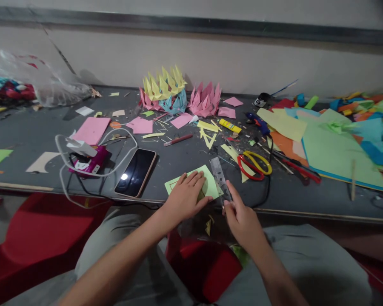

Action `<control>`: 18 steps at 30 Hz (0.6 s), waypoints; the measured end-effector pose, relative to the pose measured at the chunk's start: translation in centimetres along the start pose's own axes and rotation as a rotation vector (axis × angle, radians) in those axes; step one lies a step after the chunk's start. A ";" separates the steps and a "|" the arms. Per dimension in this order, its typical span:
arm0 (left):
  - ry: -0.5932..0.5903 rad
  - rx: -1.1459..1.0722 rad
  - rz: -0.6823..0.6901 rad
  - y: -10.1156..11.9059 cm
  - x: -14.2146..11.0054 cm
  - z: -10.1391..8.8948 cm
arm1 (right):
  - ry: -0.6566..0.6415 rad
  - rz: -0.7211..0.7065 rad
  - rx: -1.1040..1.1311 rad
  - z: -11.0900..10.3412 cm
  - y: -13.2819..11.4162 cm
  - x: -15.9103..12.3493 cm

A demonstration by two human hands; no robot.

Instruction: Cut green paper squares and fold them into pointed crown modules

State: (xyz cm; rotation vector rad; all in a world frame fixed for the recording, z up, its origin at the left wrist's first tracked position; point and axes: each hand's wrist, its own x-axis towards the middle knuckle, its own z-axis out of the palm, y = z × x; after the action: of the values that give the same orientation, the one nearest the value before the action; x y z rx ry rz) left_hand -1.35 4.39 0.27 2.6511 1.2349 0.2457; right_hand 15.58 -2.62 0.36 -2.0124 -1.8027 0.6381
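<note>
Flat on a light green sheet of paper (pixel 213 182) rests my left hand (pixel 188 191), its fingers spread. Dark lines show on the sheet to the left of the fingers. A clear plastic ruler (pixel 217 170) lies along the sheet's right edge. My right hand (pixel 241 216) grips the ruler's near end between thumb and fingers at the table's front edge. Scissors (pixel 253 165) with red and yellow handles lie right of the ruler. To the left is a phone (pixel 136 173) with a dark screen.
Folded paper pieces (pixel 164 87) in yellow, blue and pink stand at the back. A glue stick (pixel 230 125), a glue gun (pixel 257 122) and a red pen (pixel 178 140) lie before them. Coloured sheets (pixel 335 148) are piled at right. A purple power box (pixel 91 160) with cables sits left.
</note>
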 end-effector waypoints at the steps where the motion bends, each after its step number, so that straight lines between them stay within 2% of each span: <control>1: 0.002 -0.008 0.004 -0.1 -0.2 0.1 | -0.008 -0.004 -0.088 0.0 -0.4 0.1; 5: 0.007 -0.025 0.007 -0.2 -0.5 0.4 | -0.065 0.039 -0.441 0.1 -2.3 0.6; 8: 0.010 -0.034 -0.002 0.1 -0.6 0.5 | -0.111 0.039 -0.612 0.2 -3.3 0.6; 13: 0.014 -0.049 -0.031 0.4 -0.5 0.5 | -0.121 -0.089 -0.718 0.1 -3.7 -0.3; 18: 0.007 -0.073 -0.052 0.3 -0.4 0.4 | -0.163 -0.098 -0.749 -0.1 -3.5 -1.7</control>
State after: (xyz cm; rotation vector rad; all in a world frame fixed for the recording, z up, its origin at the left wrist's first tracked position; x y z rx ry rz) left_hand -1.30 3.89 -0.10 2.5552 1.2696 0.2869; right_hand 12.60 -3.87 2.46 -2.3305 -2.4827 0.0823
